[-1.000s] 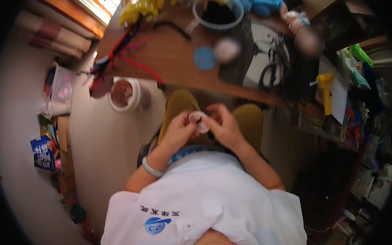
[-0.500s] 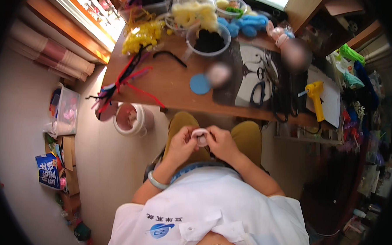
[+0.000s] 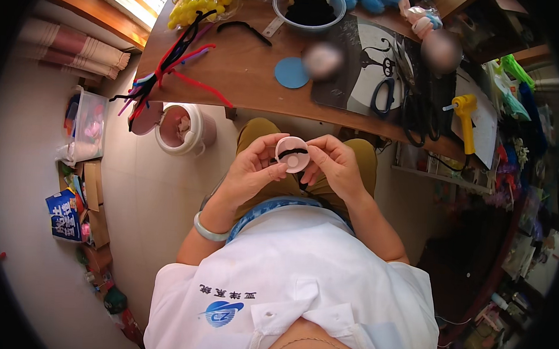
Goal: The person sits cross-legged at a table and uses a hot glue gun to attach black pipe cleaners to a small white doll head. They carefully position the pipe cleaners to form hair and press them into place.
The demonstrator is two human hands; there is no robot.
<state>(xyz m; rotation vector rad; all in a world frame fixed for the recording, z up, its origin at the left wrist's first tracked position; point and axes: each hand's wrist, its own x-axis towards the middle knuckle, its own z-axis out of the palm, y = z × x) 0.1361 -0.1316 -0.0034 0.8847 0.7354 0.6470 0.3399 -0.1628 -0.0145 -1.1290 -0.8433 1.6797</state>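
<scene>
Above my lap, my left hand [image 3: 250, 168] grips a small pink, round, shallow cup-shaped piece [image 3: 293, 142] by its left and lower rim. Across the face of this piece runs a short black fuzzy strip [image 3: 291, 152], which looks like pipe cleaner. My right hand [image 3: 339, 166] is closed at the right rim, thumb and fingers pinched there near the strip's end. Whether those fingertips also hold the strip is hidden. Inside the piece a paler raised ring shows below the strip.
On the wooden table [image 3: 253, 67] lie pipe cleaners [image 3: 165, 70], a blue disc [image 3: 292, 73], scissors [image 3: 382, 98] and a yellow glue gun [image 3: 464, 120]. A clear bowl [image 3: 341, 21] holds black pieces. Under the table's left end stands a pink-and-white bin [image 3: 200, 130].
Both hands have risen toward the table edge with the pink piece. It has tilted to face up, and the black strip across it now shows. The view has shifted, too.
</scene>
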